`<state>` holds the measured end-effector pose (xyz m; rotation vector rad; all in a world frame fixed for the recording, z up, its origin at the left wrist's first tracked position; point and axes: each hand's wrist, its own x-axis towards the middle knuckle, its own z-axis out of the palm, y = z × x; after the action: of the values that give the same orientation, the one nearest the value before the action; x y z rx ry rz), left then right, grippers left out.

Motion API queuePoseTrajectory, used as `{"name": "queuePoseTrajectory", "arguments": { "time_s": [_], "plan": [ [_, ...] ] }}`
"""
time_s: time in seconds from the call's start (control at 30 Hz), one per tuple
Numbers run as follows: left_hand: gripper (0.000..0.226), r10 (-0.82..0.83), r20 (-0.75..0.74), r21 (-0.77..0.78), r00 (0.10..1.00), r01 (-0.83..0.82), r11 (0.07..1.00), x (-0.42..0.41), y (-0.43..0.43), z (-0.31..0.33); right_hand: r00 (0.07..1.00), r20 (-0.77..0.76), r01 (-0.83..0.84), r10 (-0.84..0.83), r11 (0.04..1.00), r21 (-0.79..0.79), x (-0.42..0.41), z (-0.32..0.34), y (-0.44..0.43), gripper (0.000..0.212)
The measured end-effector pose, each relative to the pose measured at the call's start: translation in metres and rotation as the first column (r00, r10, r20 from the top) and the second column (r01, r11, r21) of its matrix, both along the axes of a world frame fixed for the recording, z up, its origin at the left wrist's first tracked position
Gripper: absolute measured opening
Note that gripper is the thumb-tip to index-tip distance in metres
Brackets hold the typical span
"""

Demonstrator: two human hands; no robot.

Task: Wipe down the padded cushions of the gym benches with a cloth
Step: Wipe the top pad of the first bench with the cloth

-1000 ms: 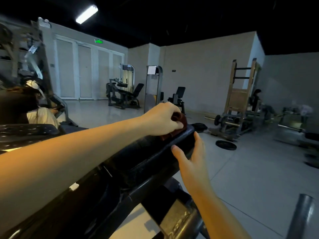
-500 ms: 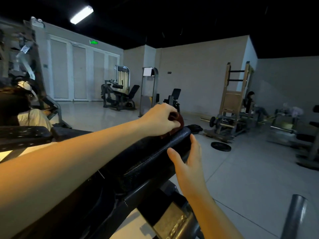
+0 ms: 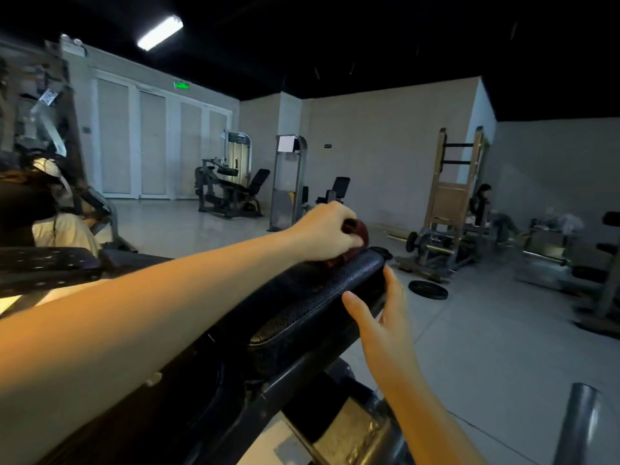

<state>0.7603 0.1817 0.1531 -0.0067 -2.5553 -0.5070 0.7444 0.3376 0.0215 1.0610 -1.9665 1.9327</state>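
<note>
Where black bench cushion [image 3: 318, 297] ended at far side, dark red cloth [image 3: 358, 229] lay bunched on top, left hand [image 3: 325, 231] clenched round it, fingers curled over. Right hand [image 3: 382, 317] rested against cushion's right edge, thumb on top, fingers straight, grasping nothing. Weight plate [image 3: 428, 289] lay on floor just right, wooden-framed machine [image 3: 449, 203] farther off.

Forearms [image 3: 167, 307] bare, slender; left grip [image 3: 327, 234], right grip [image 3: 382, 317] likewise bare.
</note>
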Motion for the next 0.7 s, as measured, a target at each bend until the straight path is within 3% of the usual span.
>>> {"name": "queuePoseTrajectory", "arguments": {
  "time_s": [0.07,0.13,0.27,0.33,0.53,0.63,0.7],
  "plan": [
    [0.013,-0.08,0.018,-0.057,0.997,0.081,0.995,0.006,0.014,-0.001,1.0,-0.003,0.015,-0.015,1.0,-0.002,0.001,0.001,0.001,0.067],
    [0.013,-0.055,0.047,-0.086,0.997,0.059,0.994,0.014,-0.001,-0.002,0.999,-0.009,0.034,-0.034,0.999,-0.006,0.002,0.0,0.0,0.071],
    [0.014,0.235,0.082,-0.141,0.968,-0.222,0.965,0.024,-0.075,0.001,0.998,-0.016,0.054,-0.055,0.998,-0.011,0.005,-0.002,0.001,0.088],
    [0.016,0.29,0.099,-0.103,0.952,-0.28,0.954,0.023,-0.092,0.003,0.999,-0.017,0.043,-0.044,0.999,-0.013,0.005,-0.003,0.001,0.087],
    [0.017,0.058,-0.01,-0.025,0.998,-0.058,0.998,-0.006,-0.017,0.003,0.999,-0.01,0.038,-0.038,0.999,-0.011,0.001,-0.002,-0.001,0.067],
    [0.01,-0.076,0.02,-0.075,0.997,0.077,0.994,0.001,0.006,0.001,1.0,0.01,0.017,-0.017,0.999,-0.028,0.002,-0.002,0.0,0.065],
    [0.009,-0.06,0.088,-0.088,0.994,0.068,0.994,0.016,-0.01,0.0,1.0,0.019,0.016,-0.015,0.999,-0.034,0.001,-0.004,0.0,0.064]
  ]
}}
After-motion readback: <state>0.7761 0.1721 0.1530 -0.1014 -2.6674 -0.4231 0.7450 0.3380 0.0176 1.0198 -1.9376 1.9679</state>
